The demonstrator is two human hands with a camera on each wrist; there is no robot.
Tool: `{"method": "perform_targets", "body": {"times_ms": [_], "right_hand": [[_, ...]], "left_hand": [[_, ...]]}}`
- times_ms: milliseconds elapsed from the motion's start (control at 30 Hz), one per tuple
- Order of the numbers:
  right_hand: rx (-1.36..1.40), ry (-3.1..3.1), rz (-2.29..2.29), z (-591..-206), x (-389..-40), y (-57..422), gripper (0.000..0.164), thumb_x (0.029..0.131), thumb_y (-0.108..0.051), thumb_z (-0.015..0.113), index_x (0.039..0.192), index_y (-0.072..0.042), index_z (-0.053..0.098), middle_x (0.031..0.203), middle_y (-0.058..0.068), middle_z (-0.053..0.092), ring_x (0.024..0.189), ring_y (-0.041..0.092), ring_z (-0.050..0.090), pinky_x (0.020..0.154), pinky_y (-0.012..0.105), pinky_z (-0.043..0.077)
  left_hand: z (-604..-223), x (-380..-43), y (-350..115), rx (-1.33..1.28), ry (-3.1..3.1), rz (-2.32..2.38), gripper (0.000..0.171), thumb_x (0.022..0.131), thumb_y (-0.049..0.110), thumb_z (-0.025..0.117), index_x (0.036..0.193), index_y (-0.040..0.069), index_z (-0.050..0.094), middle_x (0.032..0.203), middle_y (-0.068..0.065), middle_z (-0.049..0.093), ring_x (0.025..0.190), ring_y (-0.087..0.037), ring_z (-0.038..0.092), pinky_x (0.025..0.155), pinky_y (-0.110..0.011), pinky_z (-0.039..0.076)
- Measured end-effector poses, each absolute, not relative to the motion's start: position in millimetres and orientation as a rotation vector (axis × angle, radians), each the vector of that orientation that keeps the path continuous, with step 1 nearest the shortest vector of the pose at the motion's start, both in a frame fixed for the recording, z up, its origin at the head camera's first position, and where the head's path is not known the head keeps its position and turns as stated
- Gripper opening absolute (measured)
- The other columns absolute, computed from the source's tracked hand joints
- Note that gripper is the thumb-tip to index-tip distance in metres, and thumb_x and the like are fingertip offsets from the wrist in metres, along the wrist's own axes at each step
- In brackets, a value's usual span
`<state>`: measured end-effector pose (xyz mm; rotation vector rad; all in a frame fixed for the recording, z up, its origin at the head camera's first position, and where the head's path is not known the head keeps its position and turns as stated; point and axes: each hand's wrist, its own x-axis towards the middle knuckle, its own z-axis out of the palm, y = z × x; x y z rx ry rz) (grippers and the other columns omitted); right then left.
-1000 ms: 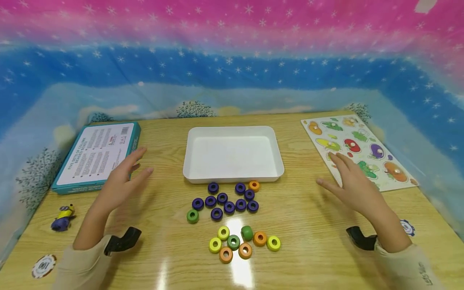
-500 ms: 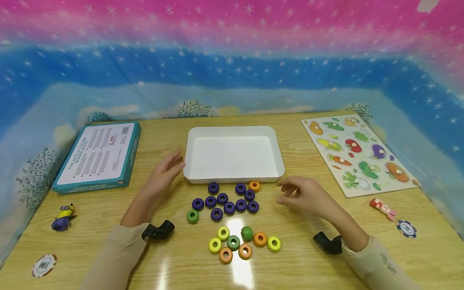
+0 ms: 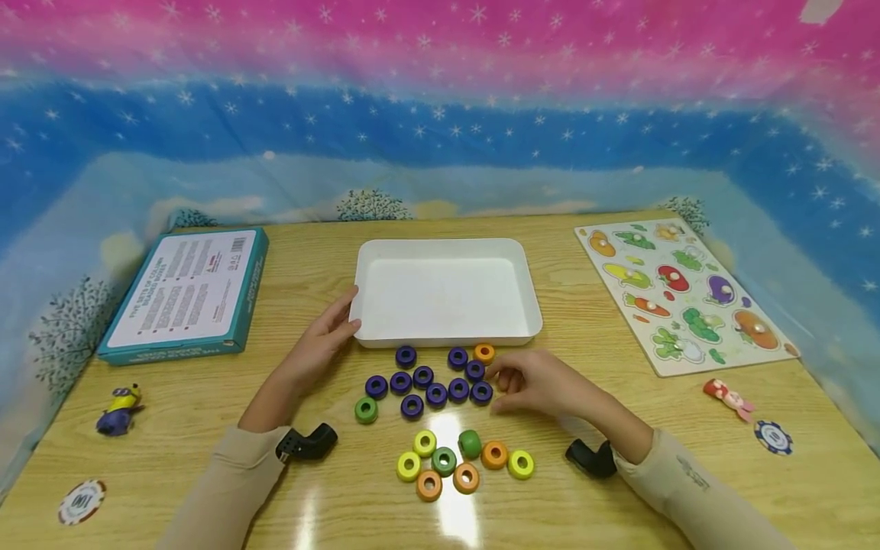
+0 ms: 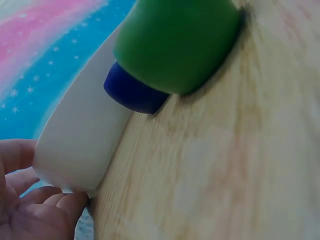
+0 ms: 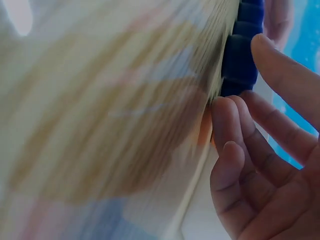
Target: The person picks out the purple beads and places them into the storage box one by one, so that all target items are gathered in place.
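Observation:
A white tray [image 3: 443, 246] stands empty at mid-table. My left hand [image 3: 347, 313] rests against its front left corner, thumb on the side wall; in the left wrist view the fingers [image 4: 55, 207] lie round the tray [image 4: 80, 135] corner. Several purple rings [image 3: 426, 378] lie before the tray, with an orange ring [image 3: 484, 352] and a green ring [image 3: 366, 410] at the edges. My right hand [image 3: 500, 382], fingers loosely curled, reaches the rightmost purple ring [image 3: 481, 392]; its fingers [image 5: 225, 120] lie just beside that ring [image 5: 240, 60] without pinching it. Nearer me sits a cluster of yellow, green and orange rings [image 3: 461, 462].
A teal box [image 3: 189, 294] lies at the left, a vegetable peg puzzle [image 3: 681, 294] at the right. A small yellow figure [image 3: 120, 409] and a chip [image 3: 81, 502] sit front left; a pink figure [image 3: 727, 397] and a chip [image 3: 770, 435] front right. Starry cloth walls surround the table.
Both hands came in from the sides. The left went from near the teal box to the tray's corner; the right went from the puzzle to the purple rings.

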<state>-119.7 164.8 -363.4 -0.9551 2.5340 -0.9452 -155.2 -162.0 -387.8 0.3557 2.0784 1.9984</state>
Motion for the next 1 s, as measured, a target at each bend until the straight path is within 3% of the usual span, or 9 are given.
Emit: {"method": "perform_targets", "body": {"times_ms": [633,1000], "right_hand": [[-0.97,2.519,-0.834,-358.6,-123.3,150.1,0.029,0.067,-0.027,0.071,0.091,-0.015,0.059,0.071,-0.009,0.053,0.064,0.004,0.05,0.057,0.02,0.043],[-0.939,2.586,-0.973,-329.6,-144.7,159.2,0.029,0.07,-0.028,0.068,0.096,-0.018,0.058,0.075,-0.007,0.054,0.066,0.007,0.051,0.057,0.023,0.043]], "left_hand": [[-392.0,-148.9,-168.8,0.344,2.055,2.021,0.056,0.09,0.019,0.041,0.137,0.014,0.011,0.139,0.001,0.005,0.125,-0.011,0.007,0.099,-0.031,0.013],[-394.5,-148.0,-167.7,0.337,2.038,2.047,0.053,0.091,0.018,0.037,0.137,0.015,0.01,0.14,0.001,0.001,0.125,-0.009,0.001,0.1,-0.031,0.008]]}}
